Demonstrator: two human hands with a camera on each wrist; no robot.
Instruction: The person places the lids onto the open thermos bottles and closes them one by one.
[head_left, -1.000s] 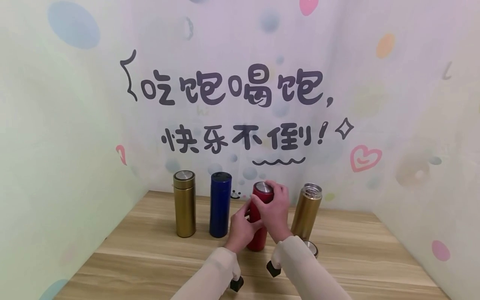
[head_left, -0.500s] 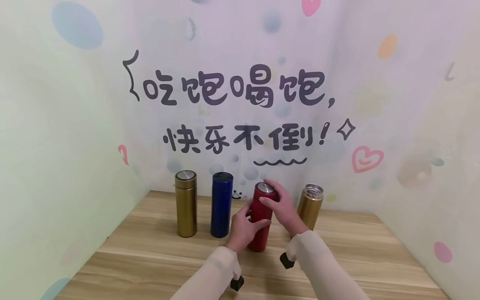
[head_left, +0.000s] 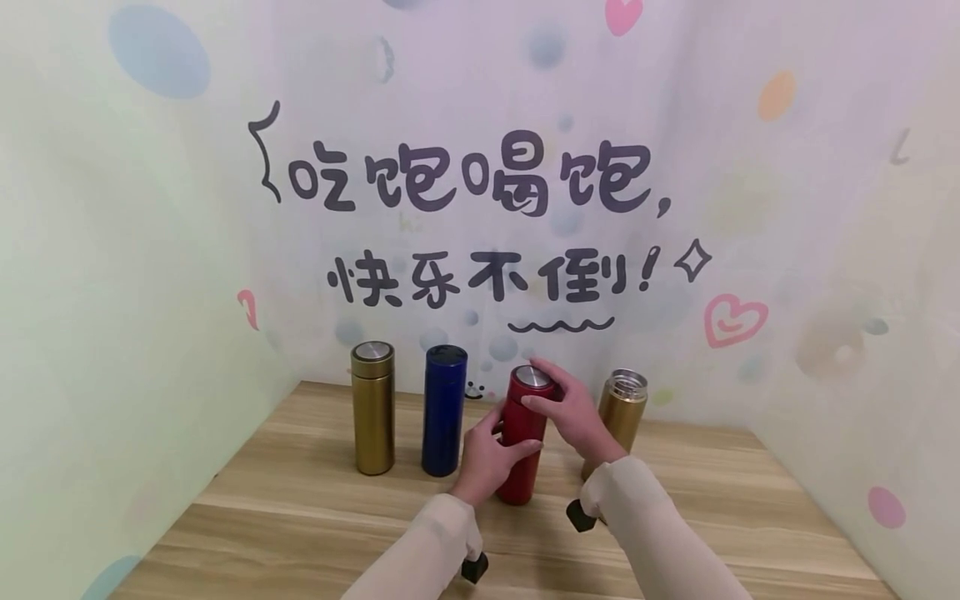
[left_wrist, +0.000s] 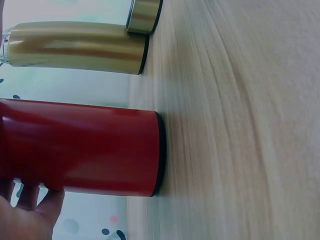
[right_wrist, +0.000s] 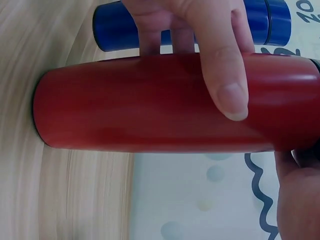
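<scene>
Left hand (head_left: 487, 460) curls round the red bottle (head_left: 517, 479), lower centre | right hand (head_left: 576, 415) grips its lid (head_left: 533, 377), thumb and fingers bent | four bottles: one red, one blue bottle (head_left: 442, 421), lower centre-left, two gold | capped gold bottle (head_left: 372, 425), lower left; open gold bottle (head_left: 625, 412), lower right, insides too small for me to tell | one loose cap (left_wrist: 144, 16) by its base, upper left-wrist view

The head camera faces forward and down over the desk (head_left: 300, 525). Both wrist cameras, rotated sideways, share the red vacuum flask (right_wrist: 160, 107) at close range, from its left and right.
</scene>
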